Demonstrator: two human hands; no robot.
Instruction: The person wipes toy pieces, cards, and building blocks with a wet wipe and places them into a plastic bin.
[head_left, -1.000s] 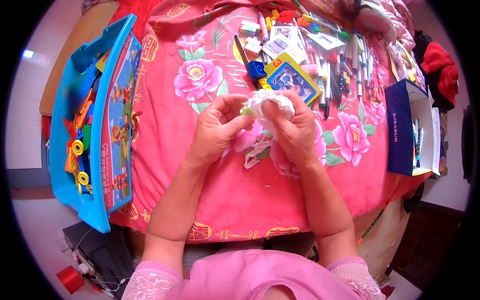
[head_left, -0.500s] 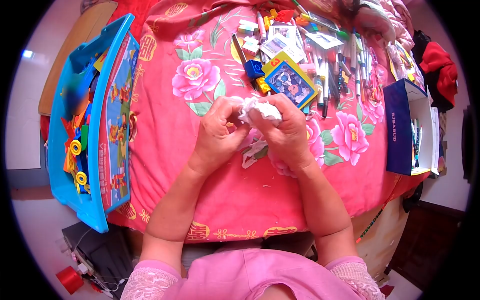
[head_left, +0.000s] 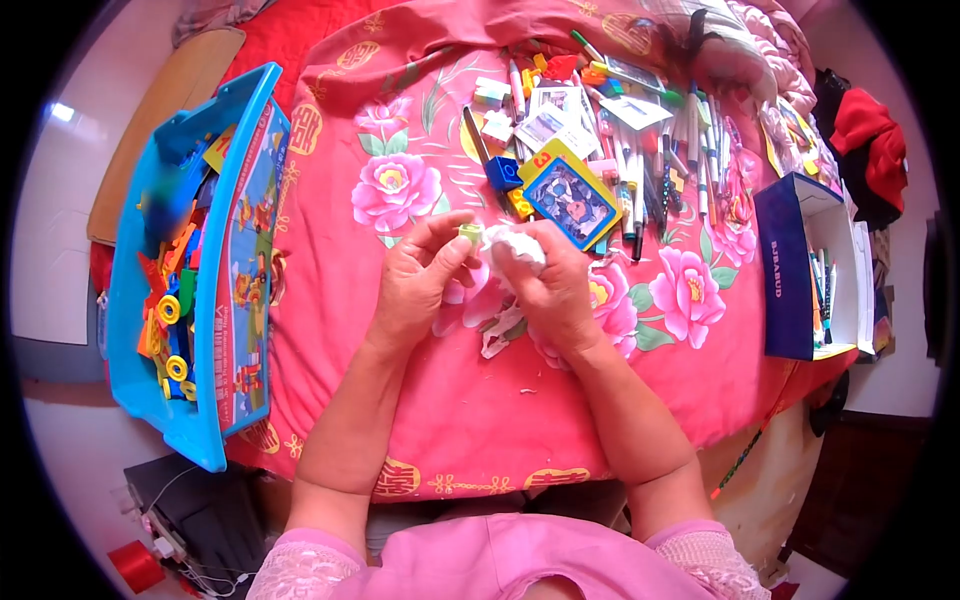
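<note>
Between the thumb and fingers of my left hand (head_left: 415,275) is a small pale green toy block (head_left: 470,233). My right hand (head_left: 552,285) is closed around a crumpled white tissue (head_left: 512,246), right beside the block. Both hands are held above the pink flowered cloth (head_left: 420,430). A thin scrap of white tissue (head_left: 495,340) lies on the cloth below them. Just beyond my right hand rests a yellow-edged picture card (head_left: 571,200), with a blue block (head_left: 503,174) at its left.
At the left stands a blue bin (head_left: 210,400) of colourful toy pieces. Markers and pens (head_left: 650,180) lie in a pile at the back right, among cards and blocks. An open dark blue and white box (head_left: 790,270) holding several pens is at the right.
My hands have moved slightly apart. The small green block, hidden before, now shows in my left fingers, while the tissue stays in my right hand. The whole view has shifted a little.
</note>
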